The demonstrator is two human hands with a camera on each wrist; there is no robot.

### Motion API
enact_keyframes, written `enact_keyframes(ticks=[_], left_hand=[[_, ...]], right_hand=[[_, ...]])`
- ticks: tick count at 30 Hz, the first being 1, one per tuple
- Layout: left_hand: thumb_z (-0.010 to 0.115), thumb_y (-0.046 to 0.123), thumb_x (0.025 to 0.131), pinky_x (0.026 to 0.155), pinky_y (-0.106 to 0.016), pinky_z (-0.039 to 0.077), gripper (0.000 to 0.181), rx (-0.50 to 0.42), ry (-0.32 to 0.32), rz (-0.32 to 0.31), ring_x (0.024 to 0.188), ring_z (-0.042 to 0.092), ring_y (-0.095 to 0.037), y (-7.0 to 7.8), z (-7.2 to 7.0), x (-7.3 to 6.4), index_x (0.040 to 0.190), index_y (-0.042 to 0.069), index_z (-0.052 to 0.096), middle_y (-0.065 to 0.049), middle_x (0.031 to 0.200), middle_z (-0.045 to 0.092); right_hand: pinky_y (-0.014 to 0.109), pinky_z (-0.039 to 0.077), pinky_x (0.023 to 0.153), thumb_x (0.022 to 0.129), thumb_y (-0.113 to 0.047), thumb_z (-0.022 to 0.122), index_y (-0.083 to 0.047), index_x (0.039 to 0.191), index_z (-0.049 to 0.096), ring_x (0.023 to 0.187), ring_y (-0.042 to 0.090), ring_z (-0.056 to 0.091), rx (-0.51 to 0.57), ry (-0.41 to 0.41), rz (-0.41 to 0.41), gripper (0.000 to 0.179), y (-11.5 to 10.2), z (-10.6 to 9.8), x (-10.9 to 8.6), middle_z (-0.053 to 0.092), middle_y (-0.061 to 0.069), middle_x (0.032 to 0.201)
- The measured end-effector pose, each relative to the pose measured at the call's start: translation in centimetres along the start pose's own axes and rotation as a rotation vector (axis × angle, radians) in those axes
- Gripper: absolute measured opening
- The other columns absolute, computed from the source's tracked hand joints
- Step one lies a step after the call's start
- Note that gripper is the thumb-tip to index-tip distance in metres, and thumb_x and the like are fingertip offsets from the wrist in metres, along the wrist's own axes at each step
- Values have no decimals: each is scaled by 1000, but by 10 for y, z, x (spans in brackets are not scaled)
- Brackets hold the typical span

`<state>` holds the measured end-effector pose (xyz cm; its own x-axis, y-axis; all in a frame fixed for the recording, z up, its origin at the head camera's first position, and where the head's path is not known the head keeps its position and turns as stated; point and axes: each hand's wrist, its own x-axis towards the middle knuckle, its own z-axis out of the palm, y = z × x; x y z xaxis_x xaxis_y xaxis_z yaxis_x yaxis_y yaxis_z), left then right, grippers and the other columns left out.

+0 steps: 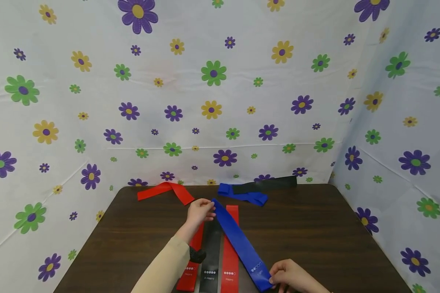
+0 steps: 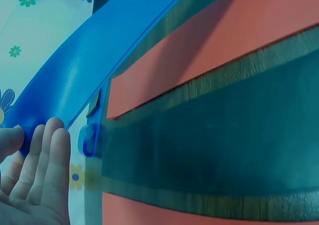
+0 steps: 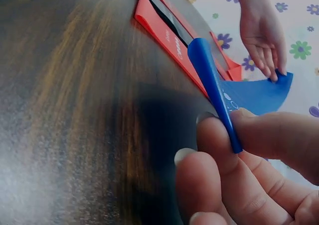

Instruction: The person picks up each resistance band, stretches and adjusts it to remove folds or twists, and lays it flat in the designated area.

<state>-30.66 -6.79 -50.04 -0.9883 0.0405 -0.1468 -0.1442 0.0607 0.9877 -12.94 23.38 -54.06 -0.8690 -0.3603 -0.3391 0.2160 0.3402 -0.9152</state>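
A blue resistance band (image 1: 238, 240) is stretched out diagonally between both hands, raised off the table. My left hand (image 1: 201, 211) pinches its far end between thumb and fingers, as the left wrist view also shows at the band's curved end (image 2: 65, 75). My right hand (image 1: 291, 276) pinches the near end, which carries white printed dots, between thumb and index finger. Under and beside it lie a black band (image 1: 211, 252) marked X Heavy and two red bands, one on the right (image 1: 229, 264) and one on the left (image 1: 189, 272), partly behind my left arm.
Toward the back of the dark wooden table (image 1: 315, 236) lie a folded red band (image 1: 165, 189) on the left, and another blue band (image 1: 242, 196) with a black band (image 1: 271, 185) across it. A flower-print cloth (image 1: 190, 89) stands around the table's back and sides.
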Motion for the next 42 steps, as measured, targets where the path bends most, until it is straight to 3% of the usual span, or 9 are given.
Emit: enact_keyframes(ticks=[8,16,23,27,33,42], left_hand=[[65,15,94,60,-32,57,21,-8,-16,30,67,70,-25,5,14,3,103,-4,62,-17,91,70],[65,14,94,61,-33,58,19,-4,-22,38,70,71,-27,14,27,2,102,-3,62,-19,93,70],[65,10,92,58,-32,57,11,-11,-37,111,63,69,-22,20,41,1,94,-1,62,-16,85,70],[66,10,92,60,-35,58,13,1,-11,113,63,69,-23,20,47,4,96,-2,64,-20,88,70],[68,11,91,62,-38,58,14,73,5,135,64,69,-23,20,56,6,96,-2,65,-14,84,70],[67,9,91,65,-41,58,13,72,-7,162,68,70,-28,18,68,4,97,-3,65,-19,87,70]], right_hand=[[20,45,49,80,-8,68,-2,84,68,54,10,55,15,-31,-113,8,4,9,3,66,3,71],[18,41,50,77,-6,70,0,80,67,54,4,50,39,-35,-78,7,6,14,6,58,-4,65],[19,40,53,75,-4,68,2,81,66,56,4,48,78,-77,-88,8,7,16,7,56,-4,63],[21,38,52,77,-4,67,1,79,66,54,4,43,67,-85,-81,7,4,19,9,52,-4,60],[20,36,50,76,-5,68,0,76,65,52,5,40,29,-77,-120,6,4,22,10,48,-5,58],[20,31,47,75,-3,68,5,71,62,48,3,35,-3,-71,-162,11,-2,27,9,43,-8,54]])
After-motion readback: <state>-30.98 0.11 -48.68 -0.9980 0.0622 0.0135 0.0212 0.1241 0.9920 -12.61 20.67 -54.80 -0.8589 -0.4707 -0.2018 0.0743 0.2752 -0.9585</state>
